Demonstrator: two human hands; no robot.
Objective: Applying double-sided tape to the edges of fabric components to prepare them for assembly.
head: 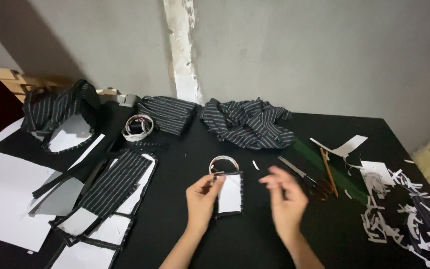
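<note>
Your left hand (202, 199) pinches the left edge of a small fabric piece (230, 194), white-faced with a dark striped border; it lies flat on the counter (185, 234), thumb and fingers closed on that edge. Your right hand (285, 199) hovers just to the right of the piece, not touching it; it is motion-blurred, so whether the fingers are loose or curled cannot be told, though it appears to hold nothing.

Surface: black counter against a grey wall (324, 50) with a rough white plaster strip (182, 50) running down it.

Around the piece: a tape roll (223, 163) touches its far edge. Scissors (307, 179) and a pencil (329, 172) lie near your right hand, on its far right side. White paper scraps (399, 214) are heaped toward the right edge. A crumpled striped cloth (247, 122) sits at the back centre, a folded striped bundle (167, 113) beside it, and another roll (139, 127) to its left. Long striped panels (110, 192) with white backing lie left of your left hand, well apart. White paper sheets (6, 194) overhang the left edge.

Open room: bare black counter shows between the hands and along the near edge below the piece.
</note>
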